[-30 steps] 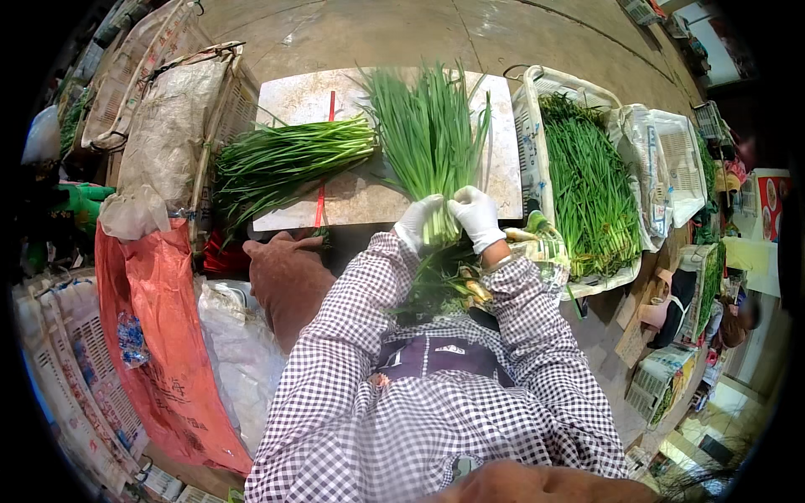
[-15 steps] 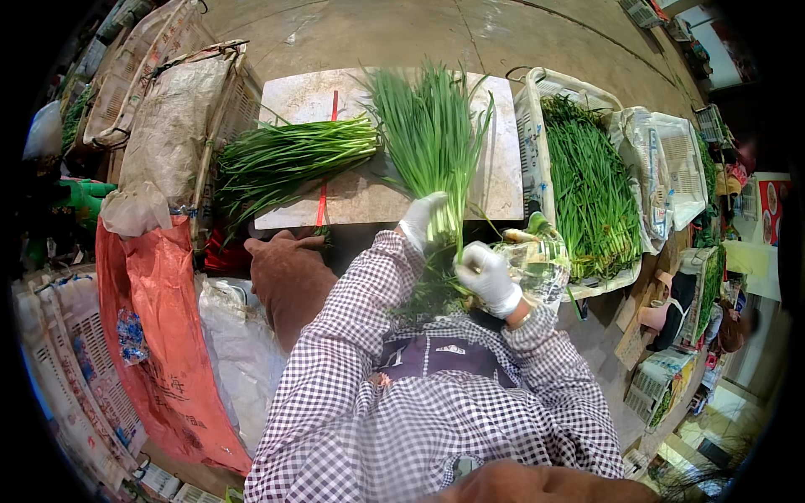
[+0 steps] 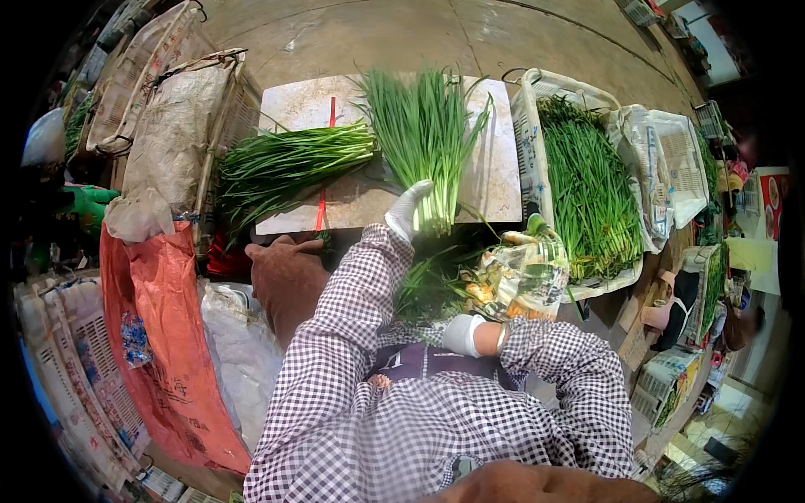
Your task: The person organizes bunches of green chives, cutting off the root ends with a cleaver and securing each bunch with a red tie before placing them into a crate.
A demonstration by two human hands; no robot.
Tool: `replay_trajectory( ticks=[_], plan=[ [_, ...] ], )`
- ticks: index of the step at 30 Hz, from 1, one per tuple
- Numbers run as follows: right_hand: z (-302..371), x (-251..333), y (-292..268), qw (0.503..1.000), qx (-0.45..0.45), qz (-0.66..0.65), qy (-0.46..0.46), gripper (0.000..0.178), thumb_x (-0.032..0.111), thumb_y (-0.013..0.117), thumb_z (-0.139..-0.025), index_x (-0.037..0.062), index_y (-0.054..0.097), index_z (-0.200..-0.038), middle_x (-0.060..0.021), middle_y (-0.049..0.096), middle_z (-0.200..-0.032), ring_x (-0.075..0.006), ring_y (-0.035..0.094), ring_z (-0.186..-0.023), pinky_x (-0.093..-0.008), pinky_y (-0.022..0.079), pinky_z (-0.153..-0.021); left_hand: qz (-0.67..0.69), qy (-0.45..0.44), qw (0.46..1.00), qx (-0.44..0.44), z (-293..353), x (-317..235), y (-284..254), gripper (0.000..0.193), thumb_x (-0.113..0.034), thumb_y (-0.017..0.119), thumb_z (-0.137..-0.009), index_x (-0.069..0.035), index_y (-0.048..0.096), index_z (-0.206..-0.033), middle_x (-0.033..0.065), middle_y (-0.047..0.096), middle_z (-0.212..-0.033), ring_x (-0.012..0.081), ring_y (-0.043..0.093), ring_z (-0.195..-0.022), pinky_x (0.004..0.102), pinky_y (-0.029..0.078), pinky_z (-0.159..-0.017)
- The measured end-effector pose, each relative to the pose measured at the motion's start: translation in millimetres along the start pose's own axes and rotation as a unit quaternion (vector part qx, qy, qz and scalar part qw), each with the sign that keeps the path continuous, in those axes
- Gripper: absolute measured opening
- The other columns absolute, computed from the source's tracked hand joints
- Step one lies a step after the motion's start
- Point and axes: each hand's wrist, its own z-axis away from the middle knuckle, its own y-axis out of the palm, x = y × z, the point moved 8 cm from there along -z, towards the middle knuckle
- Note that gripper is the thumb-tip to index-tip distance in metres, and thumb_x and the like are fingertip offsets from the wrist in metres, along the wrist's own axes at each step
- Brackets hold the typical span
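My left hand (image 3: 408, 210), in a white glove, grips a bunch of garlic chives (image 3: 428, 138) near its pale stem ends. The long green leaves fan out away from me over a worn white board (image 3: 289, 105). My right hand (image 3: 464, 335), gloved too, is low in front of my body, apart from the bunch; its fingers are hidden or blurred. Loose green trimmings (image 3: 432, 285) lie below the stem ends, between my hands. Left of my bunch, another pile of chives (image 3: 293, 163) rests across a red strip (image 3: 322, 205) on the board.
To the right stands a white plastic crate (image 3: 530, 159) packed with chives (image 3: 591, 193). A clear plastic bag (image 3: 528, 268) with scraps is beside it. On the left are a covered crate (image 3: 172, 126), a red sack (image 3: 168, 335) and a brown rounded thing (image 3: 289, 281).
My right hand has moved from beside the stem ends down toward my body. My left hand has shifted slightly, still gripping the chives.
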Motion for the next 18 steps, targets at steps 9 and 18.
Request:
replay_trajectory(
  ticks=[9, 18],
  plan=[
    [106, -138, -170, 0.783, -0.517, -0.299, 0.176, 0.036, 0.04, 0.07, -0.084, 0.0043, 0.067, -0.083, -0.0138, 0.065, -0.079, -0.029, 0.064, -0.073, -0.0374, 0.049, -0.065, -0.011, -0.021, 0.999, 0.022, 21, -3, 9, 0.038, -0.023, 0.059, -0.091, -0.001, 0.055, -0.121, 0.0182, 0.067, -0.104, 0.032, 0.069, -0.087, 0.0486, 0.06, -0.076],
    [72, -199, -143, 0.682, -0.575, -0.383, 0.24, 0.029, 0.02, 0.078, -0.073, 0.0047, 0.059, -0.088, -0.0125, 0.066, -0.078, -0.0282, 0.065, -0.07, -0.0377, 0.051, -0.066, 0.05, -0.024, 0.998, 0.026, 25, 14, 21, 0.037, -0.028, 0.063, -0.09, -0.004, 0.057, -0.118, 0.0172, 0.068, -0.1, 0.0308, 0.069, -0.081, 0.0464, 0.06, -0.073]
  ],
)
